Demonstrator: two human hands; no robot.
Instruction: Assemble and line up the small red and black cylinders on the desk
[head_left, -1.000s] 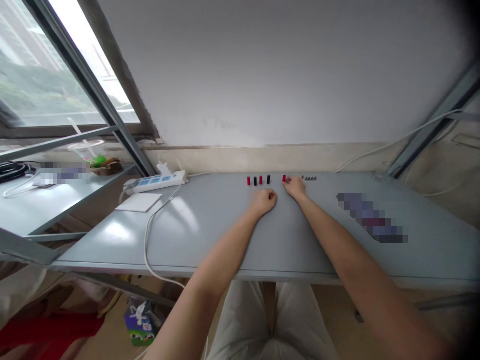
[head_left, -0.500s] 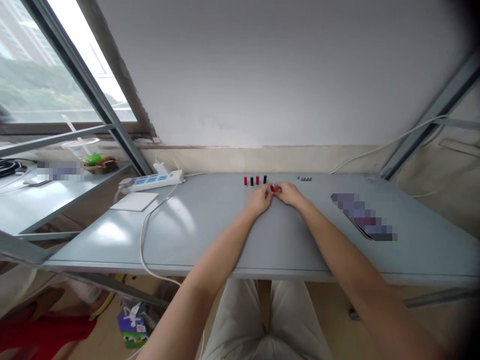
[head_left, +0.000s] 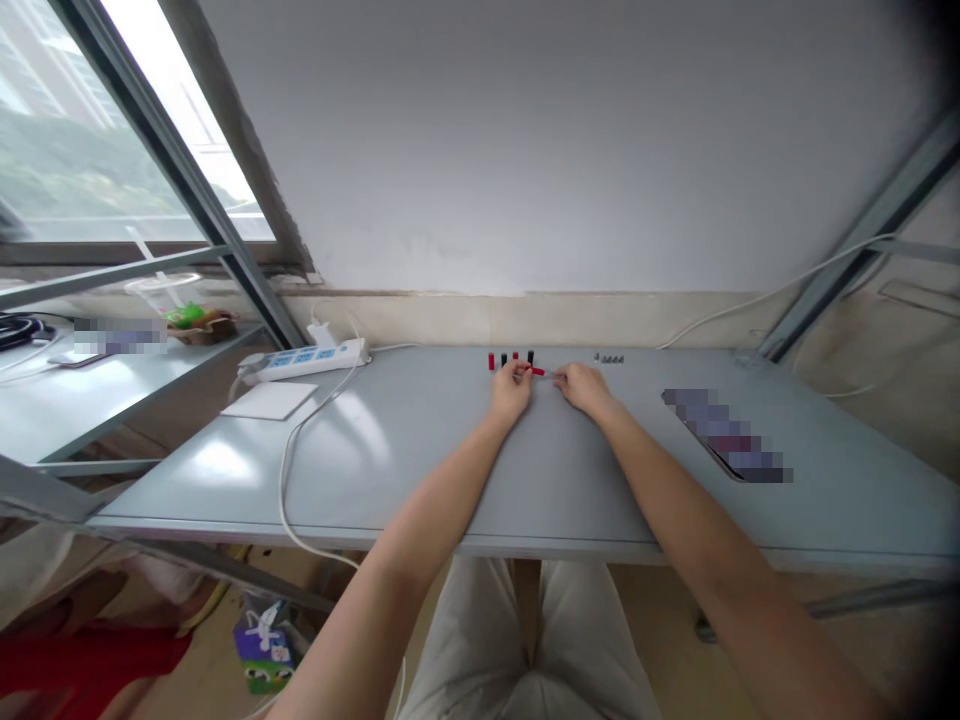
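Observation:
My left hand [head_left: 512,391] pinches a small red cylinder [head_left: 537,371], which lies sideways and points to the right. Facing it, my right hand [head_left: 584,388] has its fingertips closed on a thin grey piece [head_left: 553,375] that runs toward the cylinder's right end; whether the two touch is too small to tell. Just behind my left hand are upright small cylinders in a row: a red one [head_left: 491,361] at the left end, a black one [head_left: 531,357] at the right end, and a black and a red one between, partly covered by my fingers.
Several tiny silver pieces [head_left: 612,359] lie in a row beyond my right hand. A phone [head_left: 724,435] with a blurred screen rests at right. On the left are a power strip [head_left: 307,361], a white flat pad [head_left: 271,402] and a white cable [head_left: 286,460] hanging over the desk's front edge.
The red cylinder has turned from steep to sideways. My hands have drawn slightly apart, showing the thin grey piece between them, and my left hand now covers more of the row.

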